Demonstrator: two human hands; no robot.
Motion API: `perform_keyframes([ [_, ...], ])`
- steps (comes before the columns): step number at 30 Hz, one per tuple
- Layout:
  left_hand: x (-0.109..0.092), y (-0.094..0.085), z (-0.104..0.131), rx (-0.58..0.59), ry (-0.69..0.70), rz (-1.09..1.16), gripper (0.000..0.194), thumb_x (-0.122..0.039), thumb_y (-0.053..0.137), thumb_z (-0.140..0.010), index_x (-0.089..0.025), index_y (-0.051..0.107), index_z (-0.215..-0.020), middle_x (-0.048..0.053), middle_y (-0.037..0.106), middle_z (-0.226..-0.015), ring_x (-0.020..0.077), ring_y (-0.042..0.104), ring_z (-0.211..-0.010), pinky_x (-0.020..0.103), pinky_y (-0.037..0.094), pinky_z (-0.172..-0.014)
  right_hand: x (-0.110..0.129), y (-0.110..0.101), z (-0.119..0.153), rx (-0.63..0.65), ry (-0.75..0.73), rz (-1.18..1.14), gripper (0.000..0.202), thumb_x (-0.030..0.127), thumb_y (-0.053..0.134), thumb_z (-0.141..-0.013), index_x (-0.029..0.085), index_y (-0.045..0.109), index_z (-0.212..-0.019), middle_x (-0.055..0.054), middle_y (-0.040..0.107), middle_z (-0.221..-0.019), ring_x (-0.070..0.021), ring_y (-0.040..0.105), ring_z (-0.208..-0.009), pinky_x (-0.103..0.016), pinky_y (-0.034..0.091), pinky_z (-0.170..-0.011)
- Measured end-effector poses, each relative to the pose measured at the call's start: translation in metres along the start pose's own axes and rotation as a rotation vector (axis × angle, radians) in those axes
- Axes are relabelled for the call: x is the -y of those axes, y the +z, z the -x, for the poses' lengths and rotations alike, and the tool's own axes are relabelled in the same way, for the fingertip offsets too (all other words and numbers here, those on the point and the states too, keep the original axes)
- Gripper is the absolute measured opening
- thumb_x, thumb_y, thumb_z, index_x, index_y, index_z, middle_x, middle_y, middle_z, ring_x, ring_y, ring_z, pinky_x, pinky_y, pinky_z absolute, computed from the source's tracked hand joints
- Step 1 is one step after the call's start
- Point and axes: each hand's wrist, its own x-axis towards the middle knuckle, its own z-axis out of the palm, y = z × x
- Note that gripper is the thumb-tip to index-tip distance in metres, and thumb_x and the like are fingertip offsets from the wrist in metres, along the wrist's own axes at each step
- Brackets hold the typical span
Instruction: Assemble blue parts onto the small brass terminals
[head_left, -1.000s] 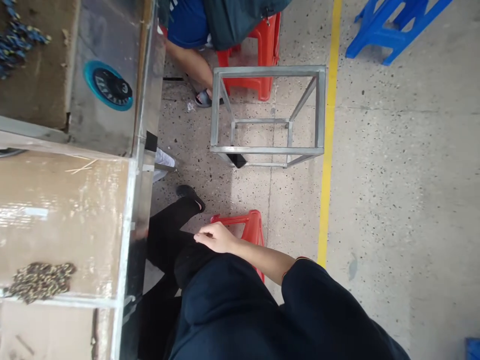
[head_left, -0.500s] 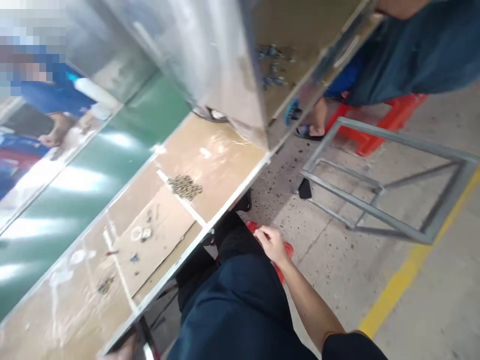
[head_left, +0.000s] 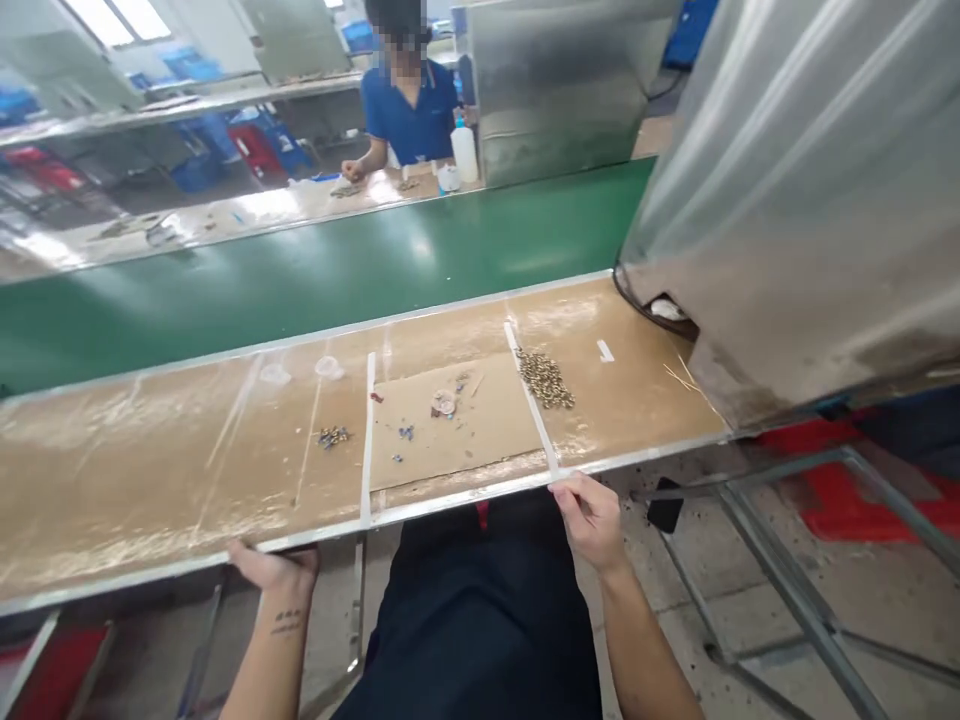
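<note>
Tabletop (head_left: 637, 400) stretches across in front of the seated person, a brown covered surface with a pale front edge, and both hands are at that edge. The right hand (head_left: 589, 515) is near the lower end of the right tape strip (head_left: 540, 430), its fingers curled in close to the thumb and seeming to pinch the edge; no loose piece shows in it. The left hand (head_left: 274, 570) reaches up under the edge further left, one digit showing at the lip. Its other fingers are hidden beneath, so how far apart they are cannot be told. Hands set this wide look placed to steady the body rather than to handle the small parts.

The right strip and the left tape strip (head_left: 367, 440) probably mark off a working space. Between them lies a cardboard sheet (head_left: 495, 430), perhaps there to protect the surface, with a few blue bits (head_left: 406, 432) on it. A heap of brass-coloured pieces (head_left: 546, 380) sits just right of the right strip; a smaller mixed pile (head_left: 332, 437) lies left of the left one, seemingly kept separate. Beyond the green belt (head_left: 375, 270), a co-worker (head_left: 412, 115) faces this way
</note>
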Motion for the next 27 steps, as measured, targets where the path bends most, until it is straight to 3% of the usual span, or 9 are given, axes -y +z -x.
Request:
perform_keyframes([
  [5, 0.013, -0.008, -0.009, -0.128, -0.102, 0.144, 0.058, -0.064, 0.045, -0.070, -0.018, 0.060, -0.102, 0.007, 0.069, -0.103, 0.0269, 0.067, -0.106, 0.041, 0.059, -0.101, 0.018, 0.033, -0.092, 0.294, -0.303, 0.060, 0.013, 0.016, 0.057, -0.099, 0.020, 0.069, -0.095, -0.002, 0.068, -0.076, -0.0130, 0.063, -0.067, -0.025, 0.051, -0.062],
  [9, 0.017, -0.017, -0.009, -0.166, -0.213, 0.139, 0.044, -0.056, 0.048, -0.075, -0.020, 0.062, -0.097, 0.005, 0.070, -0.102, 0.0240, 0.067, -0.105, 0.038, 0.057, -0.103, 0.006, 0.082, -0.178, 0.626, -0.457, 0.235, 0.018, 0.018, 0.054, -0.101, 0.019, 0.071, -0.107, -0.006, 0.071, -0.095, -0.0160, 0.066, -0.086, -0.028, 0.053, -0.074],
  [12, 0.016, -0.022, -0.008, -0.200, -0.282, 0.103, 0.041, -0.057, 0.050, -0.077, -0.022, 0.063, -0.096, 0.003, 0.071, -0.098, 0.0232, 0.067, -0.102, 0.037, 0.057, -0.100, -0.010, 0.117, -0.217, 0.884, -0.549, 0.436, 0.019, 0.016, 0.058, -0.099, 0.021, 0.071, -0.112, -0.006, 0.072, -0.105, -0.0181, 0.062, -0.092, -0.027, 0.047, -0.065],
  [15, 0.016, -0.026, -0.007, -0.177, -0.276, 0.073, 0.044, -0.060, 0.054, -0.076, -0.022, 0.064, -0.097, 0.002, 0.071, -0.093, 0.0242, 0.067, -0.098, 0.038, 0.058, -0.094, -0.019, 0.136, -0.230, 1.105, -0.636, 0.537, 0.017, 0.017, 0.063, -0.097, 0.025, 0.072, -0.109, -0.003, 0.073, -0.106, -0.0170, 0.058, -0.086, -0.027, 0.037, -0.056],
  [19, 0.016, -0.027, -0.009, -0.141, -0.259, 0.005, 0.052, -0.067, 0.053, -0.073, -0.022, 0.063, -0.097, 0.002, 0.070, -0.082, 0.0272, 0.066, -0.089, 0.043, 0.060, -0.081, -0.021, 0.140, -0.234, 1.239, -0.662, 0.568, 0.021, 0.008, 0.066, -0.092, 0.026, 0.074, -0.099, 0.000, 0.073, -0.092, -0.0160, 0.051, -0.079, -0.028, 0.030, -0.054],
  [24, 0.007, -0.022, -0.010, -0.050, -0.135, -0.097, 0.050, -0.066, 0.045, -0.080, -0.022, 0.062, -0.096, 0.002, 0.064, -0.072, 0.0252, 0.063, -0.074, 0.042, 0.058, -0.069, -0.009, 0.131, -0.244, 1.295, -0.673, 0.549, 0.020, 0.006, 0.066, -0.090, 0.024, 0.074, -0.093, 0.001, 0.071, -0.082, -0.0160, 0.049, -0.078, -0.028, 0.029, -0.054],
  [27, 0.000, -0.021, -0.010, 0.107, 0.036, -0.238, 0.046, -0.059, 0.032, -0.091, -0.022, 0.059, -0.098, 0.002, 0.057, -0.066, 0.0228, 0.059, -0.066, 0.041, 0.056, -0.065, 0.001, 0.115, -0.247, 1.200, -0.674, 0.473, 0.017, 0.016, 0.060, -0.098, 0.025, 0.074, -0.095, 0.000, 0.072, -0.085, -0.0151, 0.051, -0.075, -0.028, 0.034, -0.055],
])
